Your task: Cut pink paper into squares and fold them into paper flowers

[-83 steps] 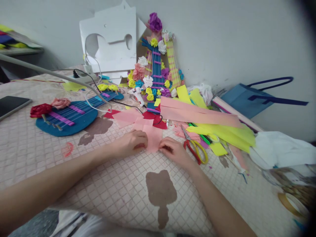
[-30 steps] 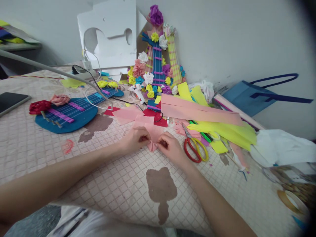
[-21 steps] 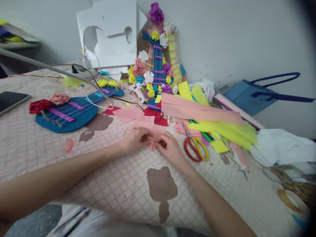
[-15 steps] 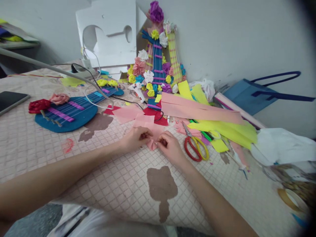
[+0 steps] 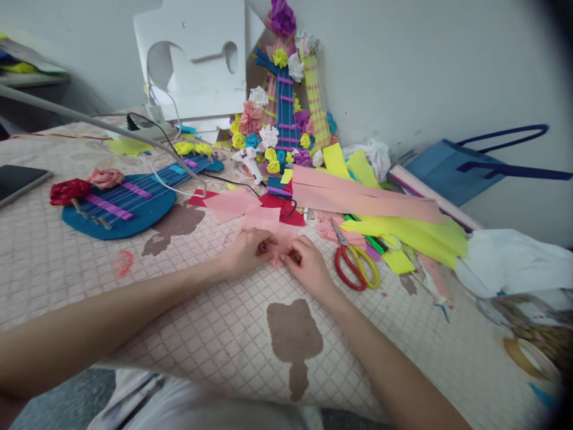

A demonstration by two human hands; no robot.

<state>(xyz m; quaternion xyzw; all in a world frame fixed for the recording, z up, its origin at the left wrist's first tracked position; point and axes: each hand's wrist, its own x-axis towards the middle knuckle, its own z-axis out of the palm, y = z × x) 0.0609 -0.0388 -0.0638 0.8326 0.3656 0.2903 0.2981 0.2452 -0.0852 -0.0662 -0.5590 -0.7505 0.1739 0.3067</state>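
Note:
My left hand [image 5: 247,253] and my right hand [image 5: 308,265] meet at the middle of the checked tablecloth [image 5: 215,334]. Both pinch a small pink paper piece [image 5: 278,246], gathered into folds between the fingertips. The fingers of both hands are curled tight on the paper. More pink paper squares [image 5: 233,205] lie just beyond the hands, over red scraps [image 5: 286,214]. Red and yellow scissors [image 5: 353,263] lie right of my right hand.
A blue felt guitar [image 5: 129,200] with paper roses lies at the left, a phone [image 5: 18,182] further left. Paper guitars with flowers [image 5: 282,113] lean on the wall, a glue gun [image 5: 248,162] before them. Pink and yellow sheets [image 5: 380,215], a blue bag [image 5: 452,170] and white cloth [image 5: 510,263] fill the right.
The pink paper lay flat under my fingers; now both hands have drawn together and bunched it into a small folded bundle. The view has shifted slightly.

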